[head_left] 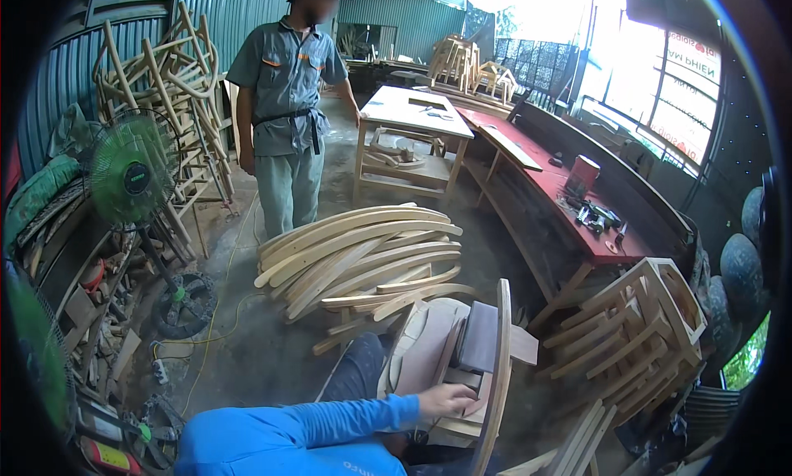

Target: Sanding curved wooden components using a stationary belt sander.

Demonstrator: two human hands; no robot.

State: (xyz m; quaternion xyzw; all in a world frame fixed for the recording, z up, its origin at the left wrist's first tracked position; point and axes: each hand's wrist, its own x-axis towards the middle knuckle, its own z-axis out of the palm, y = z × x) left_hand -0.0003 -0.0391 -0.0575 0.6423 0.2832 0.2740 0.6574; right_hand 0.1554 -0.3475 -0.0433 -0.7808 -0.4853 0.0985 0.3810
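My left hand (448,400), at the end of a blue sleeve, reaches across a low wooden work stand (419,336). Its fingers are bent down at a small dark part beside a grey block (478,337); what they grip cannot be made out. Just right of the hand, a long curved wooden piece (497,377) stands nearly upright, its lower end running out of the picture. A pale flat board (523,346) sticks out behind that piece. My right hand does not show.
A stack of curved wooden slats (363,253) lies ahead. Wooden frames (643,327) are piled at right, near a red workbench (528,171) holding tools. A green fan (132,171) stands at left. Another person (289,105) stands beside a white-topped table (404,113). A yellow cord (202,340) crosses the floor.
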